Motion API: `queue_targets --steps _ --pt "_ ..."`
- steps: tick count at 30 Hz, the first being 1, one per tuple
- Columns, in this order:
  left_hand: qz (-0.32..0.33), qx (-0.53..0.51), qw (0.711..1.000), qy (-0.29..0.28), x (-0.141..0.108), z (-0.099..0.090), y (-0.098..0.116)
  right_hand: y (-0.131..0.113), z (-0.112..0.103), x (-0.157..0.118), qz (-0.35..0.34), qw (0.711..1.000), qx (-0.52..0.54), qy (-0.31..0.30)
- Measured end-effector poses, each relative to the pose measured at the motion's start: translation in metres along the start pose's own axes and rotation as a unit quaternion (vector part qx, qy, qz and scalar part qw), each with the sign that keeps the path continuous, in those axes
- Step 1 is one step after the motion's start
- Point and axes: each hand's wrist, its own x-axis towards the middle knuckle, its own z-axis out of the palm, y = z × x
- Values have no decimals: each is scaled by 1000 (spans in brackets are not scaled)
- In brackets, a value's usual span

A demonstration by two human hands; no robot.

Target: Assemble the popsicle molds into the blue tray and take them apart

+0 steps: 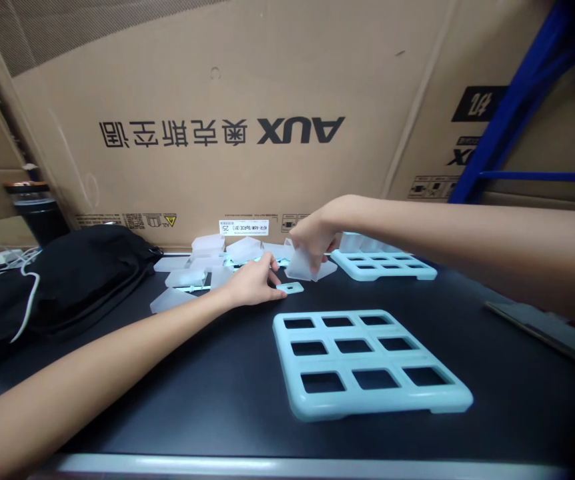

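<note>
My left hand (pixel 253 280) reaches over the black table with thumb and fingers closed at the near end of a small light-blue plate (pixel 295 288) that has a slot in its middle. Just behind it, my right hand (pixel 315 237) points down and grips a frosted translucent plastic box (pixel 297 261); its fingertips are partly hidden. Left of the hands lies a loose group of similar frosted boxes (pixel 186 277), with thin light-blue pieces among them. In front stands a light-blue frame (pixel 332 332) with a grid of several square openings.
A second light-blue grid frame (pixel 367 272) at the back right carries frosted boxes. Large cardboard cartons (pixel 177 80) stand behind the table (pixel 207 400). A black bag (pixel 92 273) and a dark cup (pixel 42 213) are on the left. A flat dark-edged panel (pixel 542 330) and blue rack (pixel 497 120) are right.
</note>
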Motion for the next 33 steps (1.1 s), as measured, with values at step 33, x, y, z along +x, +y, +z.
queue_targets --steps 33 --pt "32 3 999 23 2 7 -5 -19 38 33 22 976 -37 -212"
